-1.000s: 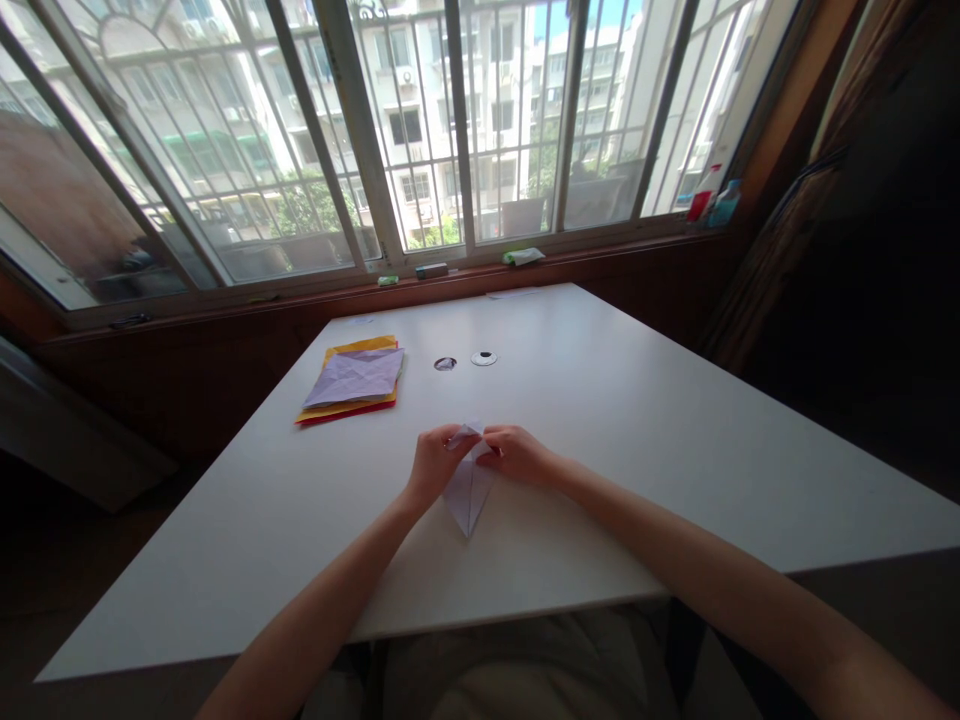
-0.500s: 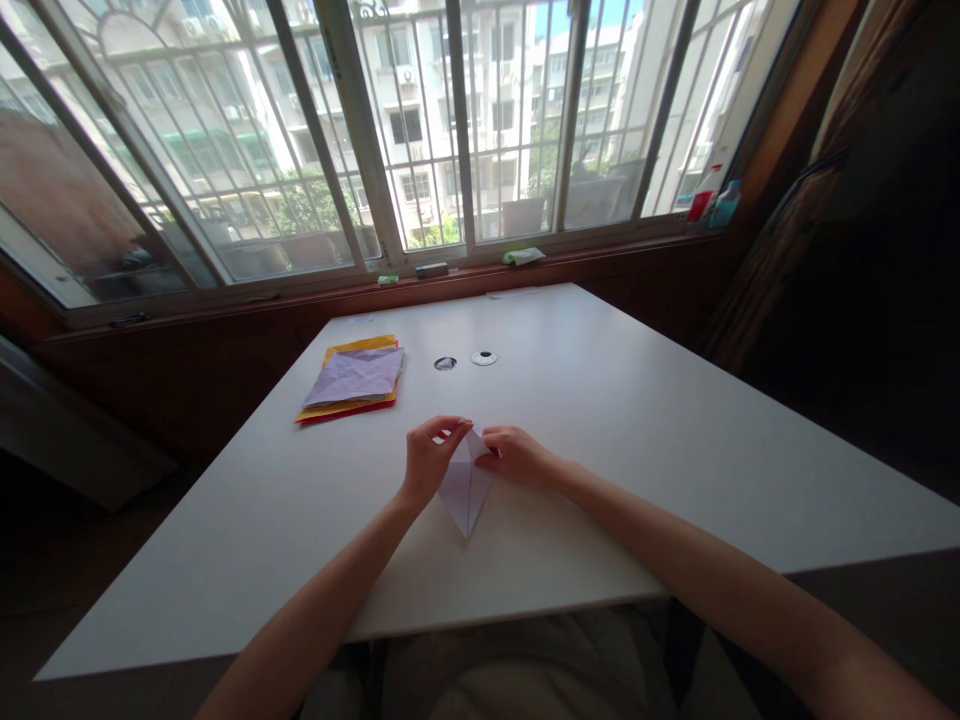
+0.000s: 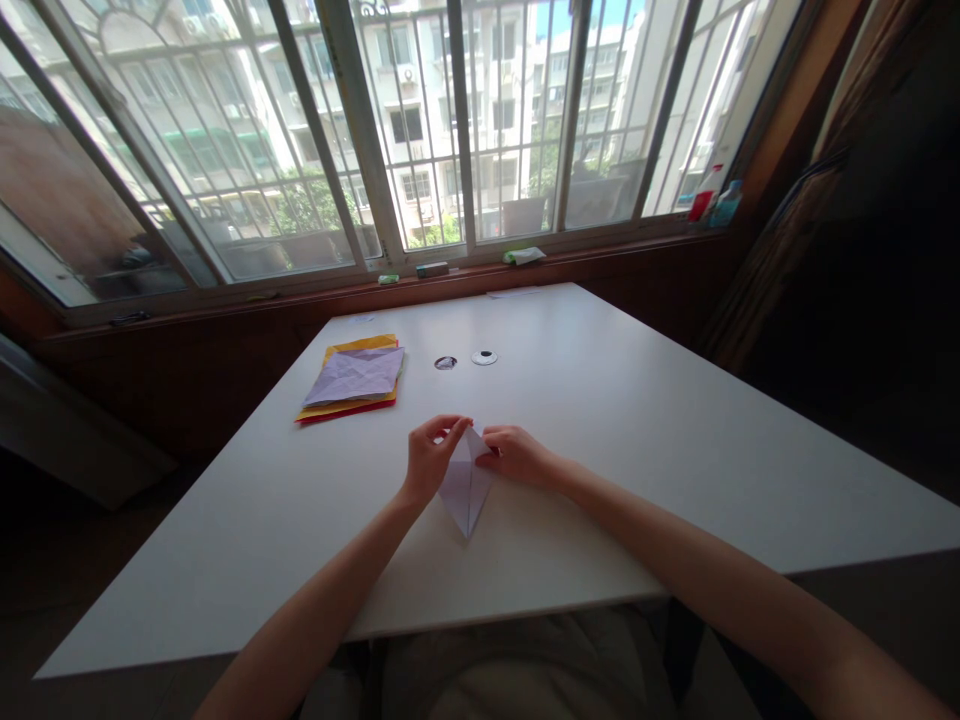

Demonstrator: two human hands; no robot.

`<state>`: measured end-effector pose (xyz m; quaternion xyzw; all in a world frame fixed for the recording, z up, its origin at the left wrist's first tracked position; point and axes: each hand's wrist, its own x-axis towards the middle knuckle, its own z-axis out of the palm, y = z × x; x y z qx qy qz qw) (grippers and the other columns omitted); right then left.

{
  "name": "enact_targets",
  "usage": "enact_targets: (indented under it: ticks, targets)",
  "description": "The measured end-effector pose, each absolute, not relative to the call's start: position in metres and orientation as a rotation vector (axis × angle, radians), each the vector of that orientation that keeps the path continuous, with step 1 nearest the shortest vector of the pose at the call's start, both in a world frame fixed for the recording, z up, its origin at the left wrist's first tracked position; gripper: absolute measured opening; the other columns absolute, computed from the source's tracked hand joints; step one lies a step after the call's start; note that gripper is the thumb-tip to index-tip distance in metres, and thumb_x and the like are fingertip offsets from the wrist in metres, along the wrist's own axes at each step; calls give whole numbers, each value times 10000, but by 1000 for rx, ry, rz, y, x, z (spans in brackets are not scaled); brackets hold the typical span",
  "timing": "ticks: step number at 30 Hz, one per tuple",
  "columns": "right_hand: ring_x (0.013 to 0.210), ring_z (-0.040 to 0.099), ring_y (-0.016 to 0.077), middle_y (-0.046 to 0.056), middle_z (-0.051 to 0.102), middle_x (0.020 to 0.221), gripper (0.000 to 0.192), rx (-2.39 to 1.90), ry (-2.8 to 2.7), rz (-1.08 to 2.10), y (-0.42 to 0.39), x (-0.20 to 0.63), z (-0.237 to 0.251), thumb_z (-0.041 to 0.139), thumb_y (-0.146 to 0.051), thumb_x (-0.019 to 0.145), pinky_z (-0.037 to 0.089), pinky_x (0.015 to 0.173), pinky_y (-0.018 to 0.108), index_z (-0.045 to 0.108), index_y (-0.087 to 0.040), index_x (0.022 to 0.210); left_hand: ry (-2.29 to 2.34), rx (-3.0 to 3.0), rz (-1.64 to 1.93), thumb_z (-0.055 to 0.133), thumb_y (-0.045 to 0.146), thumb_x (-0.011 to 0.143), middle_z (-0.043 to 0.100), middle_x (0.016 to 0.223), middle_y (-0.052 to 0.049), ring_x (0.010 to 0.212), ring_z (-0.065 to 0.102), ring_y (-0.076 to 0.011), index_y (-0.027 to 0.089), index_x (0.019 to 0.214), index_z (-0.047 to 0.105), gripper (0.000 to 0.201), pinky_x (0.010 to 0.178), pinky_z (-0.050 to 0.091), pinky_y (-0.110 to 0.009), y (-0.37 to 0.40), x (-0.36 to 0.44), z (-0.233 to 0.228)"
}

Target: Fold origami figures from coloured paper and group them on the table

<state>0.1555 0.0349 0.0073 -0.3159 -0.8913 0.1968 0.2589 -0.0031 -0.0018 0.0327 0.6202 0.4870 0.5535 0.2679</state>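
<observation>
A folded sheet of pale lilac paper (image 3: 464, 493) is on the white table in front of me, kite-shaped, with a crease down its middle and a sharp point towards me. My left hand (image 3: 433, 462) pinches its far tip between thumb and fingers. On the other side, my right hand (image 3: 517, 456) has its fingers closed on the paper's upper right edge. The fingers cover part of the far end, so the folds there are partly hidden.
A stack of coloured paper (image 3: 354, 376), lilac on top of yellow and red, lies at the table's left. Behind my hands are a round hole (image 3: 445, 363) and a round cover (image 3: 484, 357) in the white table (image 3: 637, 420). Small packets (image 3: 524, 256) rest on the windowsill.
</observation>
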Motion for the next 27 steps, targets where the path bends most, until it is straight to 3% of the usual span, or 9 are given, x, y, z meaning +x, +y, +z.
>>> enact_targets:
  ticks: [13, 19, 27]
  targets:
    - [568, 462, 81, 6, 562, 641, 114, -870, -2404, 548, 33, 156, 10, 569, -166, 712, 330, 551, 190, 583, -128, 605, 1342, 1805, 1310, 591, 337, 691, 656, 777, -16, 719, 569, -139, 173, 823, 655, 220, 635, 410, -221, 1, -6, 31]
    - [563, 462, 85, 10, 565, 632, 163, -836, -2395, 563, 33, 156, 11, 514, -178, 762, 326, 549, 190, 612, -133, 640, 1413, 1953, 1070, 591, 380, 669, 457, 490, 47, 507, 424, -82, 140, 541, 579, 272, 463, 272, -185, 5, -10, 24]
    - [629, 498, 114, 43, 601, 715, 357, -824, -2409, 611, 33, 157, 14, 339, -308, 874, 357, 607, 208, 604, -139, 704, 1437, 1947, 1084, 525, 437, 710, 398, 478, 55, 506, 371, -70, 135, 550, 583, 347, 476, 267, -178, 5, -10, 24]
